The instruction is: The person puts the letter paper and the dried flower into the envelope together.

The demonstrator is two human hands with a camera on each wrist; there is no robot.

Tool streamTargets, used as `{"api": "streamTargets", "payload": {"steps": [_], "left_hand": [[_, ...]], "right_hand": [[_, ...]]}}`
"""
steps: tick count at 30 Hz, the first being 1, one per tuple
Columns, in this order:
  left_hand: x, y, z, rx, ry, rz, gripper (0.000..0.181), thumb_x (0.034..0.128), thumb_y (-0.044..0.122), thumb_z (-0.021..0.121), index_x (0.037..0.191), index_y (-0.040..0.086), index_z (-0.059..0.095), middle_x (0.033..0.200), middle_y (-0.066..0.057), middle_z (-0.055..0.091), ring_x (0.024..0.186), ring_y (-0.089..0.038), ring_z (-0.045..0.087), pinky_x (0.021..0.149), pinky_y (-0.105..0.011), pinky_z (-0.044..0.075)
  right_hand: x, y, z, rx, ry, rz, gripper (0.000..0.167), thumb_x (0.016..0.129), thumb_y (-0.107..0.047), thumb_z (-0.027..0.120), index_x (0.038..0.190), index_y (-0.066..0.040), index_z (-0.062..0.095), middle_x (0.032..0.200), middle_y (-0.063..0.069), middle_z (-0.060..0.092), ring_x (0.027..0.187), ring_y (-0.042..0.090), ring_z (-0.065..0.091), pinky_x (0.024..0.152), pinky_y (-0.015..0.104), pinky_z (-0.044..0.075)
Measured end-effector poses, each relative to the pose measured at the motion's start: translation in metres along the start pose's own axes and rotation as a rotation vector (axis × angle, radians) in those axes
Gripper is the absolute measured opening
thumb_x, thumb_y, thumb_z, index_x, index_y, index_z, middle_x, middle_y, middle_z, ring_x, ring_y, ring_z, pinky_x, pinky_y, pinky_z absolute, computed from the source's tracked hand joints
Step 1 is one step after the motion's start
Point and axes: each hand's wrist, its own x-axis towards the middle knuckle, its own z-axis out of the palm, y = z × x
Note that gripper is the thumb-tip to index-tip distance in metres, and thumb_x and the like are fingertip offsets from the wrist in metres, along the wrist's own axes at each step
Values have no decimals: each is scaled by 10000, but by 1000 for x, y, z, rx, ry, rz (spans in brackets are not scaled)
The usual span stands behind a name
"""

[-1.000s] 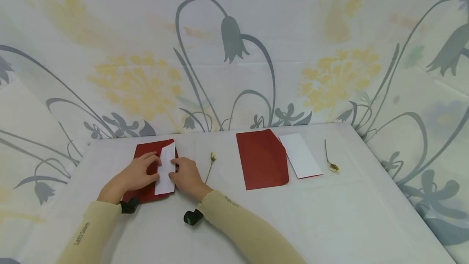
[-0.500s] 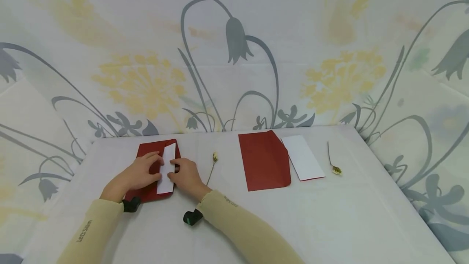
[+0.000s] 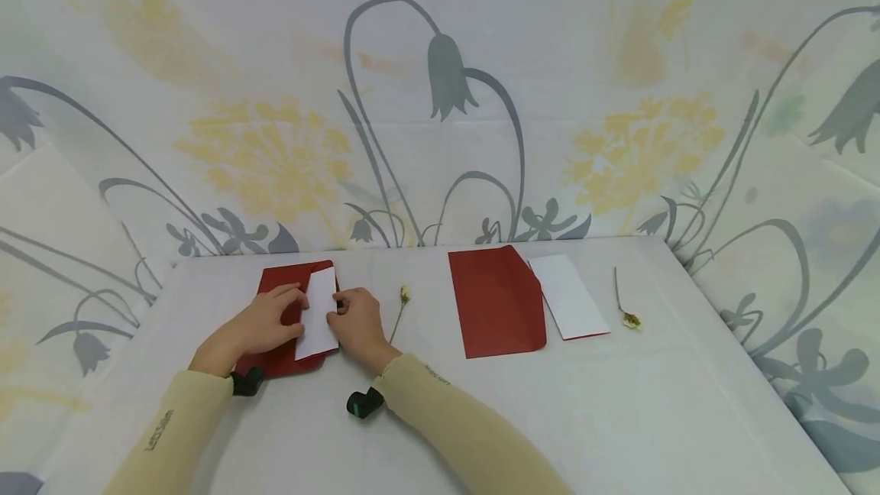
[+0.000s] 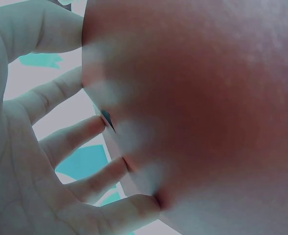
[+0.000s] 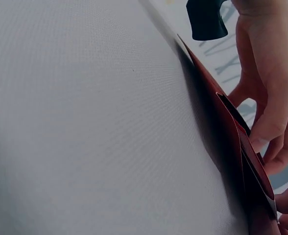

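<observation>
At the left of the table in the head view, a folded white card (image 3: pixel 318 315) overlaps a red envelope (image 3: pixel 282 276). My left hand (image 3: pixel 260 325) rests over the envelope, fingertips and thumb touching the card's left side. Its fingers (image 4: pixel 68 142) are spread against the edge of a blurred reddish sheet (image 4: pixel 207 98) in the left wrist view. My right hand (image 3: pixel 360 327) pinches the card's right edge between thumb and fingers. From the right wrist, the envelope (image 5: pixel 226 115) is seen edge-on, slightly open in layers, with the left hand (image 5: pixel 276 68) pressing on it.
A dried flower (image 3: pixel 404 296) lies just right of my right hand. Farther right are another red envelope (image 3: pixel 495 302), a white card with a red underside (image 3: pixel 567 296) and a second dried flower (image 3: pixel 630 319). Patterned cloth hangs behind the table (image 3: pixel 619 418).
My right hand has shifted slightly right, and the white card's right edge has moved with it, widening the visible white strip. My left hand stays on the envelope.
</observation>
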Motion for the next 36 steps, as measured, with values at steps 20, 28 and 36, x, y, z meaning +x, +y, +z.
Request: {"api": "streamTargets", "payload": {"steps": [20, 28, 36], "left_hand": [[1, 7, -4, -18, -10, 25, 165, 847, 135, 693, 1006, 138, 648, 1422, -329, 430, 1245, -534, 440, 954, -652, 437], [3, 3, -1, -10, 16, 45, 144, 823, 153, 734, 883, 168, 605, 1366, -314, 478, 1215, -493, 470, 942, -628, 463], [1, 4, -2, -6, 19, 46, 215, 795, 180, 780, 873, 172, 580, 1388, -329, 454, 1234, -531, 454, 935, -651, 453]], "right_hand": [[-4, -7, -2, -16, 39, -16, 255, 835, 9, 684, 1074, -53, 749, 1063, 40, 684, 918, 102, 616, 802, 230, 516], [-6, -8, -4, -68, 15, -55, 288, 845, -15, 693, 1126, -68, 726, 1021, 27, 664, 798, 45, 567, 722, 184, 480], [-6, -8, -3, -55, -25, -28, 331, 867, -40, 702, 1195, -81, 694, 1068, 32, 658, 795, 40, 585, 712, 185, 494]]}}
